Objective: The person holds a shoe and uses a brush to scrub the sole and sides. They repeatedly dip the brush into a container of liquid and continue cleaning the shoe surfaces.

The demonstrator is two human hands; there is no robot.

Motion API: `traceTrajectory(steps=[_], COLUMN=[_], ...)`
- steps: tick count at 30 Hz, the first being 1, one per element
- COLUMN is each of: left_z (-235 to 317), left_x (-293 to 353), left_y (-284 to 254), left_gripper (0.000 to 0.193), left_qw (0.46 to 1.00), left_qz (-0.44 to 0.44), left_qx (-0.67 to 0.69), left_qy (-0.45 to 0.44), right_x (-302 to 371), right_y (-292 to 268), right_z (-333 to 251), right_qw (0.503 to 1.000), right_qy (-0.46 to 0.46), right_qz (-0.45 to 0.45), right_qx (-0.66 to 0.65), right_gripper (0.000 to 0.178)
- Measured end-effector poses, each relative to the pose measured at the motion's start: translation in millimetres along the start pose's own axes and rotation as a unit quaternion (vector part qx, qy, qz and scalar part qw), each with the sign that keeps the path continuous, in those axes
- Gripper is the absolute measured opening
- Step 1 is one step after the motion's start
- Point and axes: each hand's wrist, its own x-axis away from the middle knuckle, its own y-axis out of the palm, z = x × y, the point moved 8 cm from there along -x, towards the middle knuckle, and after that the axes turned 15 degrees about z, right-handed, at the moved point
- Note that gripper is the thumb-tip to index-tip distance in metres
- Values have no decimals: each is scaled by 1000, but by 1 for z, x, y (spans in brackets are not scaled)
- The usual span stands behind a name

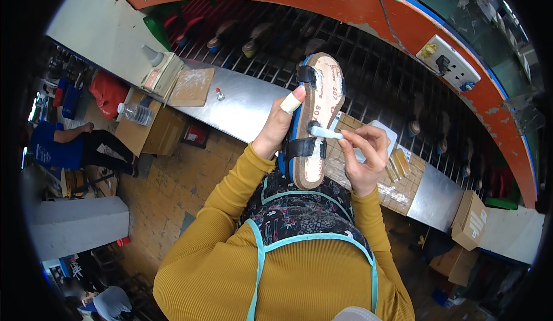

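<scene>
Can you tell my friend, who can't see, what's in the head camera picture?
A person's left hand holds up a black-strapped sandal while the right hand holds a small pale-blue tool at its pale face. Beyond are a metal-topped bench and a barred rack holding shoe-like shapes.

reddish letters and digits (334, 89) mark the pale sole (324, 103), white letters (477, 222) the cardboard box (464, 219).

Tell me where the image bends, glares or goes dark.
Head view: the chipped orange painted frame looks bowed; head view: the flat silver metal ledge shows pale glare; head view: the dark slatted metal rack lies in shadow, and black fills the picture's corners.
</scene>
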Motion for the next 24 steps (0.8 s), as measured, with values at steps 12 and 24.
traceTrajectory(steps=[12, 24], left_z=[6, 11], left_x=[-3, 7], left_y=[27, 11], left_gripper=[62, 76], left_qw=[999, 999], left_qz=[19, 47], left_qx=[40, 10], left_qy=[-15, 24], right_x=[-35, 18], right_y=[-13, -25], right_z=[7, -2], right_qw=[998, 982], right_qy=[-7, 164], right_qz=[-25, -50], right_qx=[-55, -76], right_gripper=[18, 14])
